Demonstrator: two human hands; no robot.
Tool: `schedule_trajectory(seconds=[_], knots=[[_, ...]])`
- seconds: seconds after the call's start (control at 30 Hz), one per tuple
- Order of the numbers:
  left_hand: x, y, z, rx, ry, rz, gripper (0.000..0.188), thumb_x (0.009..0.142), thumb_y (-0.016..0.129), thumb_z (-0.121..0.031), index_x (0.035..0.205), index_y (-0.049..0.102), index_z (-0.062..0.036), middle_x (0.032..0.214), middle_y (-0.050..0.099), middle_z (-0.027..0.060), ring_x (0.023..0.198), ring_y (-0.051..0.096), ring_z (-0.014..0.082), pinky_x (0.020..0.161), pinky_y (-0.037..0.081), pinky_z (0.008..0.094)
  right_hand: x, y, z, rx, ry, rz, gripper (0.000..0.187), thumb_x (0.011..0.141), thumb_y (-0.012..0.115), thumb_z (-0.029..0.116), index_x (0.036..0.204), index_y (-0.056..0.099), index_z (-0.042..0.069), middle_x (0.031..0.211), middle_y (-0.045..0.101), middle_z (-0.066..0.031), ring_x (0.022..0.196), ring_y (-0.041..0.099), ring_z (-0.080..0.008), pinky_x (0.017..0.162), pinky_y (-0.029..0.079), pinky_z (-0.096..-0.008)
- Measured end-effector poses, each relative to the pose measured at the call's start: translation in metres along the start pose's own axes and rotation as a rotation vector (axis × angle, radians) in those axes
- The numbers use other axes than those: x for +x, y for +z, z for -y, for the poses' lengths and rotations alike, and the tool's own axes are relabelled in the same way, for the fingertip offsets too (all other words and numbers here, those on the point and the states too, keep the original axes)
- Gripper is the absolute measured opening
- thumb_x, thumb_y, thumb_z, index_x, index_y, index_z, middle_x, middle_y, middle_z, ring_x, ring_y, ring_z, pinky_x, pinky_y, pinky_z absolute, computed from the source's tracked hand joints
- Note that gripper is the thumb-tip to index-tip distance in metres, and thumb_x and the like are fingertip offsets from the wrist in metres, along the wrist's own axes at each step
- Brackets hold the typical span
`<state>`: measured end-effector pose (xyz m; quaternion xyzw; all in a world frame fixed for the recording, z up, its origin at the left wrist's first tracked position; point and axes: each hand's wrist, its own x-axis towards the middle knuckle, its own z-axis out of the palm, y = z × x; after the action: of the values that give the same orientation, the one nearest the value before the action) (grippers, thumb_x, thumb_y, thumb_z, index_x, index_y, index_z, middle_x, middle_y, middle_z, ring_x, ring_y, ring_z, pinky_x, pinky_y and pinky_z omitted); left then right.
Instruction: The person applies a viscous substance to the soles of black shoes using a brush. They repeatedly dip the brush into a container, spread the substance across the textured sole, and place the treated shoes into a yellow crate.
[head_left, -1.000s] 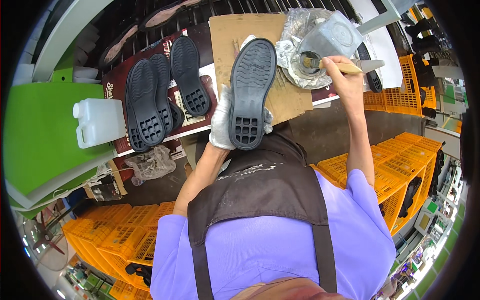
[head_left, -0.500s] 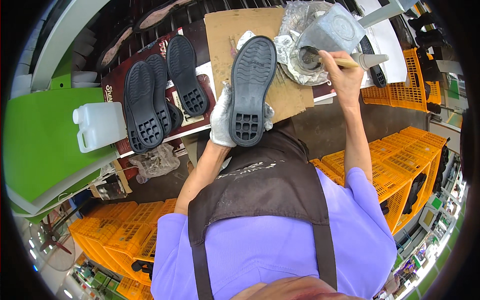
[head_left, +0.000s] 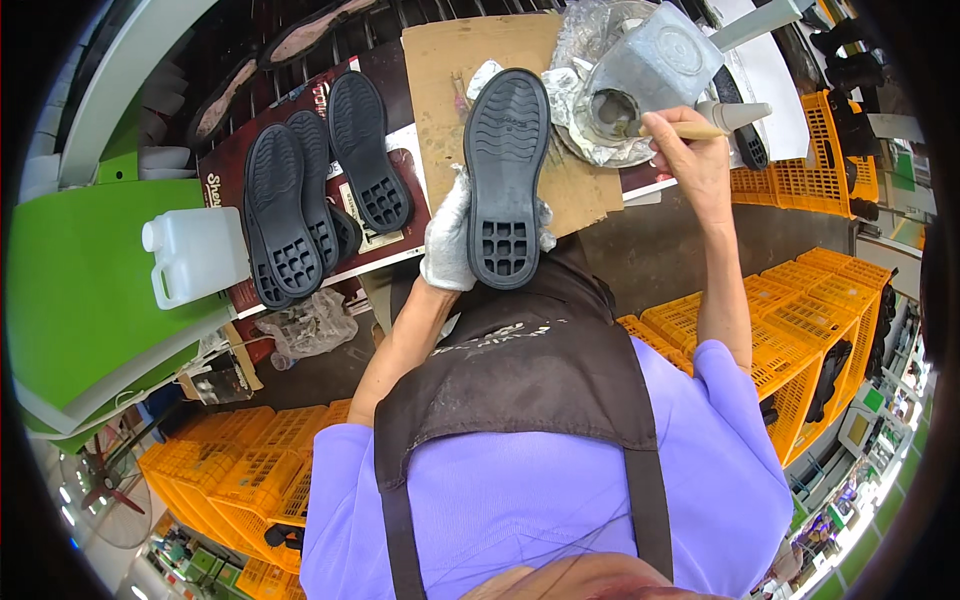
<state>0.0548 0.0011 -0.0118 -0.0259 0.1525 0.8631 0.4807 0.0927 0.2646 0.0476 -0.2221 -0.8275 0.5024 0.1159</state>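
Observation:
In the middle, my left hand (head_left: 449, 243), in a pale glove, grips a black shoe sole (head_left: 508, 160). Its grid of square hollows at the heel points toward me. My bare right hand (head_left: 692, 165) is closed round the wooden handle of a brush (head_left: 697, 130). The brush's tip sits at the near rim of a round container (head_left: 612, 112) that is wrapped in crumpled, stained plastic. A grey translucent jug (head_left: 672, 58) leans over that container. Several more black soles (head_left: 277, 185) lie to the left of the one I hold.
Brown cardboard (head_left: 430, 85) covers the work surface behind the held sole. A white plastic jug (head_left: 205, 255) stands at the left beside a green panel (head_left: 90, 270). To the right are a white cone (head_left: 735, 115) and orange crates (head_left: 810, 310); more orange crates (head_left: 230, 460) stand lower left.
My right hand has drawn the brush a little toward me and right, from inside the container to its rim. The held sole has shifted very slightly and turned a little more upright.

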Motion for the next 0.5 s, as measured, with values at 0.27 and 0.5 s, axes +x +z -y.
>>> schedule_trajectory(seconds=[0.27, 0.5], knots=[[0.0, -0.011, -0.016, 0.175, 0.048, -0.053, 0.067, 0.091, 0.029, -0.055, 0.123, 0.043, 0.0019, 0.104, 0.057, 0.022, 0.089, 0.061, 0.0324, 0.08, 0.05, 0.0426, 0.01, -0.021, 0.013, -0.326, -0.313, 0.432, 0.011, 0.078, 0.065, 0.009, 0.086, 0.065, 0.001, 0.075, 0.059, -0.0049, 0.065, 0.054, -0.0115, 0.056, 0.043, -0.0255], [-0.001, 0.002, -0.031, 0.486, 0.486, -0.039, 0.069, 0.082, 0.066, -0.024, 0.135, 0.026, -0.0056, 0.119, 0.05, 0.0116, 0.106, 0.055, 0.0206, 0.089, 0.047, 0.0342, 0.009, -0.022, 0.006, 0.15, 0.092, 0.173, 0.018, 0.083, 0.064, 0.017, 0.092, 0.063, 0.002, 0.07, 0.058, 0.0006, 0.057, 0.051, -0.0046, 0.051, 0.041, -0.0173]])
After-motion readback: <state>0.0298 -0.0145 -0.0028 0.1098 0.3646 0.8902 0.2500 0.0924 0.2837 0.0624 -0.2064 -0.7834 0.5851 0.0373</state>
